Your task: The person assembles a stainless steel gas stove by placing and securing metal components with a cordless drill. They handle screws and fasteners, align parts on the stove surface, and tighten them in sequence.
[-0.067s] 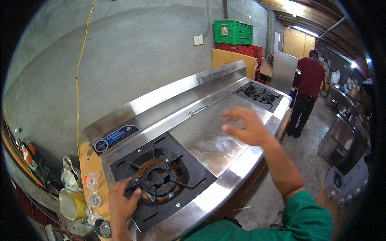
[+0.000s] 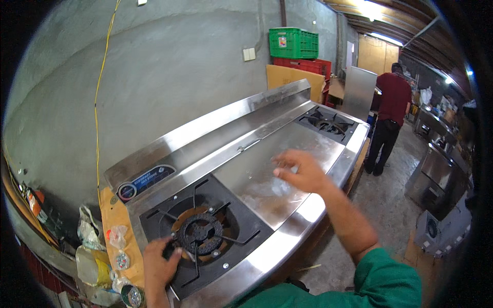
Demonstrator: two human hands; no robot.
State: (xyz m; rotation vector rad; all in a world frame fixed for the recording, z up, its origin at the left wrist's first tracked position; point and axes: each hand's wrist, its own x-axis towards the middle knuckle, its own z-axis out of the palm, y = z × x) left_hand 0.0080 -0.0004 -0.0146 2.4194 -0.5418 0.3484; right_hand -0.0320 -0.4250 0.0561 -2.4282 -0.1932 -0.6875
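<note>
- At the bottom edge, right of centre, a loose green cloth sleeve [image 2: 387,280] covers the upper part of the worker's right arm.
- The bare left hand [image 2: 162,264], lower left, sits at the left edge of a black square burner plate [image 2: 233,254], thumb and fingers curved towards each other; I cannot tell whether they pinch anything.
- That plate, with its thin raised bars and a round black burner [image 2: 200,233], fills the near end of a long stainless-steel stove [image 2: 280,246], which runs from lower left to upper right.
- Left of it, on a brown wooden tabletop [image 2: 134,251], I see a clear plastic bag [image 2: 118,236] and a round container of small pieces [image 2: 122,261].
- The bare right hand [image 2: 300,172], right of centre, hangs over the flat steel top, thumb and fingers spread, nothing visible between them.
- Beyond it, mid-frame, a slim metal spanner [image 2: 242,149] lies along the back of that top.
- A second black burner plate [image 2: 341,134] occupies the far end, right of centre.
- Upper centre, a green plastic crate [image 2: 294,43] rests on a red one [image 2: 321,66].
- Farther off, upper right, a co-worker in a dark red shirt [image 2: 394,100] stands turned away.
</note>
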